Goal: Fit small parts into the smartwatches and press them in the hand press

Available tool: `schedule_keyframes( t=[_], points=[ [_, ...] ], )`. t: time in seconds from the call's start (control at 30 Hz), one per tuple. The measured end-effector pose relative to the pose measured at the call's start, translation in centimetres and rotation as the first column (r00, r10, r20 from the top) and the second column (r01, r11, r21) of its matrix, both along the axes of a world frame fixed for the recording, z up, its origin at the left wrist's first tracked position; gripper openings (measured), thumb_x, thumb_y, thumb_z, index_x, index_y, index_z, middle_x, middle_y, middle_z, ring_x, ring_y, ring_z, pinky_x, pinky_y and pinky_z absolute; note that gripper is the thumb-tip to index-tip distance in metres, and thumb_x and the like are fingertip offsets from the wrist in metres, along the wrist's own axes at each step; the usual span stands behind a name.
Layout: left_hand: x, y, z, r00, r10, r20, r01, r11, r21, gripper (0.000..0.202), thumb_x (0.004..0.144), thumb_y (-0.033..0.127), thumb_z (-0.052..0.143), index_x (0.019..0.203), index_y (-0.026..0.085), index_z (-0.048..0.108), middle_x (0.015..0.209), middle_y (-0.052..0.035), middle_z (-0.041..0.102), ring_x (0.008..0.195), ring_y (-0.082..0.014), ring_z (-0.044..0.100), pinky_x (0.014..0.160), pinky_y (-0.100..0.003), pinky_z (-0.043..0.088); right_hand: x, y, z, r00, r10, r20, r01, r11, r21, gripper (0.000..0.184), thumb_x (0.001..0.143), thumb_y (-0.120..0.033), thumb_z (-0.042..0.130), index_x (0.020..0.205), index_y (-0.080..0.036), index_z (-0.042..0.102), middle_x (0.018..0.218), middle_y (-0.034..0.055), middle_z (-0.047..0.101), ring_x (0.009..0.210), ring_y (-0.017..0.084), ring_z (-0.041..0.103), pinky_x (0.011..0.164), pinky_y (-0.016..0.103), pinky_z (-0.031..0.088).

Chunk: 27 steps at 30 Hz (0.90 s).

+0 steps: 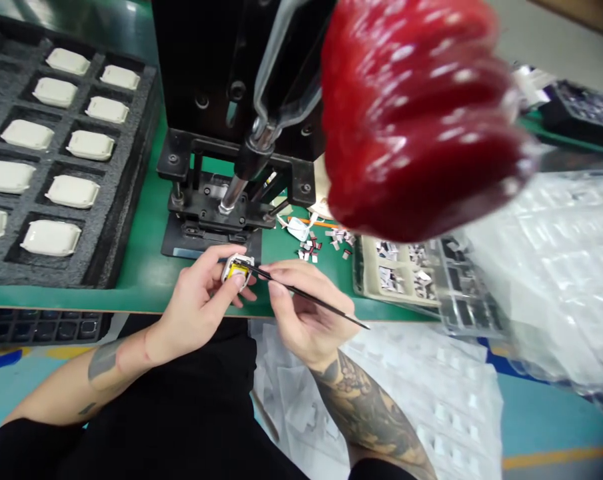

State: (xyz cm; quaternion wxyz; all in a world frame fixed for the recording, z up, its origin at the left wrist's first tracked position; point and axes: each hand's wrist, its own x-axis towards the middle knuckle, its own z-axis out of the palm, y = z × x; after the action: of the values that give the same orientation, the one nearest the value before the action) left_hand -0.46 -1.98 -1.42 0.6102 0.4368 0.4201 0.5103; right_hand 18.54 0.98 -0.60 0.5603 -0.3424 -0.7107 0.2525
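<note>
One device (238, 271) between both hands (194, 303) (314, 310)

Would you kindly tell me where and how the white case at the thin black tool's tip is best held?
I'd probably hold the white case by its outer edge from the left, as the left hand does: its open side, with a yellow part inside, faces the camera, and the black tool reaches in from the right.
</note>
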Motion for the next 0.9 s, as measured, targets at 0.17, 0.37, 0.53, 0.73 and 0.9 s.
schedule_keyframes(
  t=[0.17,0.37,0.53,0.73,0.9],
  points=[
    [-0.1,0.0,-0.3,1.000,-0.011,0.018,0.011,1.000,0.015,0.037,0.114,0.032,0.074,0.147,0.021,0.063,0.107,-0.0051,0.088,0.090,-0.0178,0.087,0.076,-0.025,0.070,-0.3,-0.2,-0.2,0.980,-0.039,-0.196,-0.025,0.950,-0.313,0.015,0.105,-0.017,0.079,0.115,-0.027,0.084,0.102,0.0046,0.086,0.088,0.020,0.085,0.080,0.035,0.074],
    [0.0,0.2,0.1,1.000,0.021,0.016,-0.021,1.000,0.015,0.034,0.113,0.029,0.074,0.145,0.020,0.064,0.102,-0.0042,0.087,0.086,-0.0162,0.087,0.076,-0.023,0.070,0.1,-1.1,0.3,0.981,0.044,-0.187,-0.089,0.967,-0.238,0.018,0.105,-0.019,0.078,0.121,-0.025,0.083,0.105,0.0071,0.087,0.090,0.022,0.087,0.078,0.038,0.075],
    [0.0,0.0,-0.2,1.000,0.009,0.017,-0.009,1.000,0.010,0.037,0.114,0.032,0.074,0.148,0.020,0.062,0.108,-0.0061,0.087,0.091,-0.0178,0.087,0.078,-0.026,0.071,0.0,-0.6,0.5,0.999,-0.052,-0.002,0.052,0.997,0.062,0.037,0.097,-0.004,0.077,0.125,-0.027,0.085,0.106,0.0078,0.088,0.096,0.025,0.086,0.080,0.040,0.075],
    [0.0,0.0,-0.4,1.000,-0.005,0.018,0.005,1.000,0.018,0.039,0.114,0.033,0.074,0.149,0.021,0.062,0.111,-0.0073,0.087,0.092,-0.0187,0.088,0.078,-0.026,0.071,-0.5,0.1,-0.2,0.996,-0.073,-0.041,0.070,0.995,-0.071,0.024,0.101,-0.011,0.079,0.117,-0.026,0.085,0.104,0.0062,0.088,0.094,0.023,0.087,0.084,0.040,0.075],
    [0.0,0.0,-0.3,1.000,0.002,0.018,-0.003,1.000,0.012,0.040,0.114,0.035,0.074,0.149,0.021,0.063,0.111,-0.0082,0.087,0.092,-0.0201,0.088,0.078,-0.028,0.071,-0.5,0.1,-0.5,0.988,-0.072,-0.137,0.044,0.978,-0.203,0.014,0.102,-0.018,0.082,0.112,-0.026,0.086,0.103,0.0060,0.088,0.093,0.022,0.086,0.085,0.038,0.075]
  ],
)
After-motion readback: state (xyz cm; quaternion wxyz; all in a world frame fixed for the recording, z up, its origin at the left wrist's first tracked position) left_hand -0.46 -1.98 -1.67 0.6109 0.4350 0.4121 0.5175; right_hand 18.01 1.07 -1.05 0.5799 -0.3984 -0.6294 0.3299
